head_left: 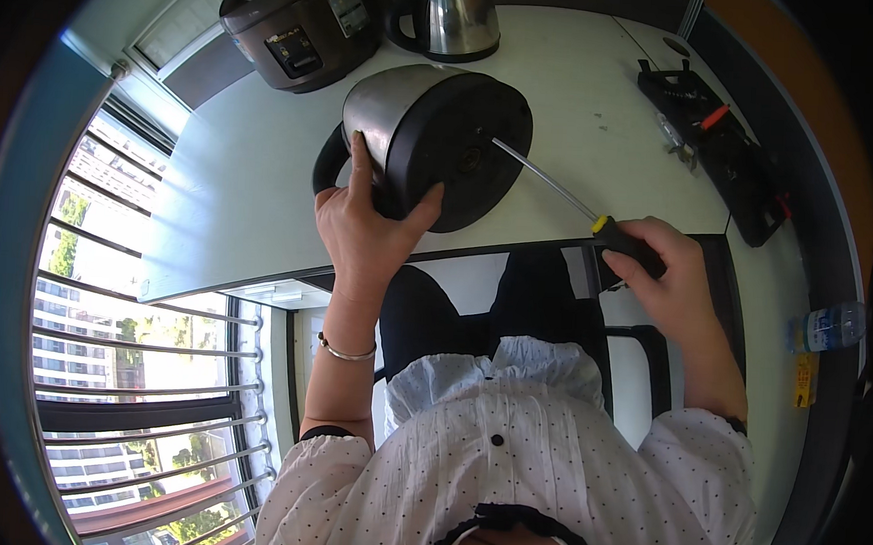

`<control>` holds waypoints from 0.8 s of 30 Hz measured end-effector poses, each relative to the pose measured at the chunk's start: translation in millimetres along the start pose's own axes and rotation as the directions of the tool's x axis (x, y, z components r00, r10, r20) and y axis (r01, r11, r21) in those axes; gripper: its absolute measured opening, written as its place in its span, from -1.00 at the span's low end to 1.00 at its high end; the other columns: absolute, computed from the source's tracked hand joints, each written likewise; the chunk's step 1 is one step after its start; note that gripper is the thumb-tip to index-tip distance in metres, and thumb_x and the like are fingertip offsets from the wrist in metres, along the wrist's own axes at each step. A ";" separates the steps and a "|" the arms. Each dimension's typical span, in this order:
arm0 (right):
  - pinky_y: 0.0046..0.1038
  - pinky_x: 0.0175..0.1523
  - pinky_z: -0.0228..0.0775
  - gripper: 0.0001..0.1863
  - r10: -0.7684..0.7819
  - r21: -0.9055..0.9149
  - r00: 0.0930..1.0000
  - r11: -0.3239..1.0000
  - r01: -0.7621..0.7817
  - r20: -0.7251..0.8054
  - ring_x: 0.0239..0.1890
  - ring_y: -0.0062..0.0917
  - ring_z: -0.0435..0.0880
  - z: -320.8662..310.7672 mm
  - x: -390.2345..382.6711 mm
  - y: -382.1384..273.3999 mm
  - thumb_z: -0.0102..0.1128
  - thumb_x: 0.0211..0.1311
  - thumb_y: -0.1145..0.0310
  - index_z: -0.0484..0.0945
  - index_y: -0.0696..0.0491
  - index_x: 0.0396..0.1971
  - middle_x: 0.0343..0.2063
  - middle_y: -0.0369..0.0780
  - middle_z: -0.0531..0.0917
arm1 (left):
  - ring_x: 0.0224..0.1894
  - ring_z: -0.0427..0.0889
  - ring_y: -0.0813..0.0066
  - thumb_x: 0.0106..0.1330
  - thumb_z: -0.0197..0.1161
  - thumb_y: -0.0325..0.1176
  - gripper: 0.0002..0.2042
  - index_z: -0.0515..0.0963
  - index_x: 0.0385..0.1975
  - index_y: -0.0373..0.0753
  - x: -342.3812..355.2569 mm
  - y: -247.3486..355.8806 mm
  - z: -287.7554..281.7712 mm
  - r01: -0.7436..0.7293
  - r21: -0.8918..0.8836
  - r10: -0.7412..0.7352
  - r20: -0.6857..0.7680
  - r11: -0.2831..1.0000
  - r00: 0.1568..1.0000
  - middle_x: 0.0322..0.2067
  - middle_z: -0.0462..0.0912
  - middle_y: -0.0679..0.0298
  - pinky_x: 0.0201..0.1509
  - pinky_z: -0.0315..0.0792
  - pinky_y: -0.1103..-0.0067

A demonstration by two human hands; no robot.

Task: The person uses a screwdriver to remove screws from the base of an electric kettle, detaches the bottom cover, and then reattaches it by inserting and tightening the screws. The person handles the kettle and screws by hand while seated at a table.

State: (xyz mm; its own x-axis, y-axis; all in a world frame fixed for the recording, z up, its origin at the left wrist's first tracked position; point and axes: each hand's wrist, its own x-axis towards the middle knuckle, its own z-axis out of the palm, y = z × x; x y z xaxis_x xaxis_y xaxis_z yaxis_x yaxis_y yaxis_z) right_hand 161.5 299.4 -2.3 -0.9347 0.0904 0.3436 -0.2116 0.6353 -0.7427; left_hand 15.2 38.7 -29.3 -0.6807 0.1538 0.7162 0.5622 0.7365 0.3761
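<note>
An electric kettle (381, 100) with a steel body lies tipped on its side on the white table, its round black base (489, 182) turned toward me. My left hand (371, 211) grips the kettle at the lower edge, thumb on the base and a finger along the steel side. The black handle shows behind that hand. In my right hand (666, 268) is a screwdriver (557, 185) with a black and yellow grip. Its long shaft slants up to the left, and the tip meets the base near its centre; whether a screw sits there is too small to tell.
At the back stand a brown rice cooker (305, 38) and a second steel kettle (462, 20). A black tool case (720, 148) with tools lies open on the right. Farther right are a plastic bottle (829, 329) and a yellow packet (804, 379). A barred window (150, 357) is at left.
</note>
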 end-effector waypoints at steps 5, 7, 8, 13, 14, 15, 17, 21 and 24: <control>-0.62 -0.50 0.37 -0.76 0.329 0.341 0.898 0.842 -0.419 0.291 -0.64 -0.61 0.53 -6.4 3.9 -5.7 0.16 0.23 0.35 0.53 0.26 -0.28 -0.61 -0.22 0.58 | -0.76 0.43 0.43 -0.17 0.42 -0.03 -0.17 0.38 0.05 -0.57 -0.1 -0.4 0.6 -0.017 -0.003 0.017 -0.007 1.000 1.000 -0.84 0.41 0.34 -0.35 0.29 0.57; -0.61 -0.52 0.37 -0.73 0.367 0.518 0.827 0.650 -0.556 0.427 -0.70 -0.58 0.51 -8.7 8.6 1.6 0.08 0.28 0.31 0.53 0.28 -0.30 -0.66 -0.21 0.55 | -0.76 0.43 0.42 -0.17 0.42 -0.03 -0.17 0.38 0.05 -0.57 -0.3 -0.7 0.5 -0.017 0.004 0.017 -0.006 1.000 1.000 -0.84 0.40 0.34 -0.35 0.29 0.57; -0.59 -0.62 0.36 -0.68 0.384 0.528 0.805 0.612 -0.588 0.452 -0.75 -0.56 0.49 -9.7 10.8 -1.0 0.01 0.31 0.28 0.51 0.30 -0.31 -0.66 -0.19 0.55 | -0.76 0.44 0.42 -0.17 0.42 -0.03 -0.17 0.38 0.05 -0.57 -0.4 -1.0 0.3 -0.017 0.008 0.017 -0.005 1.000 1.000 -0.84 0.40 0.34 -0.34 0.29 0.57; -0.57 -0.74 0.32 -0.64 0.261 0.676 0.722 0.252 -0.692 0.641 -0.79 -0.55 0.46 -9.1 16.7 14.8 -0.10 0.34 0.28 0.48 0.33 -0.30 -0.66 -0.18 0.51 | -0.75 0.43 0.42 -0.18 0.42 -0.03 -0.16 0.38 0.05 -0.57 -0.2 -2.0 0.2 0.004 -0.021 -0.004 -0.004 1.000 1.000 -0.84 0.40 0.35 -0.34 0.30 0.57; -0.58 -0.76 0.31 -0.64 0.212 0.694 0.712 0.162 -0.701 0.669 -0.79 -0.55 0.46 -6.2 16.1 19.2 -0.12 0.35 0.27 0.47 0.33 -0.30 -0.66 -0.18 0.50 | -0.75 0.43 0.43 -0.18 0.42 -0.03 -0.16 0.38 0.06 -0.57 0.3 -1.8 0.0 0.013 -0.030 -0.013 0.000 0.999 1.000 -0.84 0.40 0.35 -0.34 0.30 0.57; -0.58 -0.76 0.32 -0.64 0.197 0.694 0.704 0.126 -0.709 0.683 -0.80 -0.55 0.46 -3.2 15.3 21.9 -0.14 0.36 0.27 0.47 0.33 -0.30 -0.66 -0.18 0.50 | -0.75 0.43 0.43 -0.18 0.42 -0.03 -0.16 0.37 0.06 -0.57 0.8 -1.7 0.2 0.015 -0.030 -0.015 0.003 0.999 1.000 -0.84 0.40 0.35 -0.34 0.30 0.57; -0.58 -0.76 0.32 -0.63 0.166 0.690 0.688 0.054 -0.722 0.707 -0.80 -0.56 0.45 2.3 13.3 25.1 -0.17 0.37 0.27 0.46 0.32 -0.31 -0.65 -0.18 0.48 | -0.75 0.43 0.43 -0.18 0.42 -0.03 -0.15 0.36 0.07 -0.56 1.7 -1.1 0.7 0.020 -0.032 -0.020 0.009 0.999 1.000 -0.84 0.39 0.36 -0.33 0.30 0.57; -0.58 -0.77 0.32 -0.75 0.280 0.699 0.747 0.267 -0.664 0.603 -0.68 -0.57 0.52 8.3 13.6 12.8 0.12 0.23 0.36 0.45 0.28 -0.30 -0.57 -0.20 0.51 | -0.73 0.45 0.44 -0.18 0.42 -0.03 -0.15 0.35 0.09 -0.55 -0.4 -0.6 -0.9 0.054 -0.040 -0.053 0.026 0.998 0.998 -0.83 0.40 0.36 -0.31 0.30 0.57; -0.57 -0.67 0.41 -0.73 0.283 0.611 0.840 0.585 -0.533 0.462 -0.59 -0.56 0.57 7.2 11.7 4.6 0.31 0.06 0.46 0.46 0.26 -0.29 -0.50 -0.19 0.54 | -0.73 0.46 0.44 -0.17 0.42 -0.03 -0.15 0.35 0.09 -0.55 0.2 -0.1 -1.0 0.025 -0.024 -0.025 0.021 0.999 0.999 -0.82 0.43 0.35 -0.30 0.31 0.56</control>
State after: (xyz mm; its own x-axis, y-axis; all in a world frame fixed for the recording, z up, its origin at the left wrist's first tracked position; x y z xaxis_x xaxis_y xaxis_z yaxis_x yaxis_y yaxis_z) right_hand 147.5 297.8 -5.9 -0.9773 -0.0990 -0.1872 0.2004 -0.1458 -0.9688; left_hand 15.5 38.0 -28.6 -0.7041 0.1492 0.6942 0.5558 0.7244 0.4080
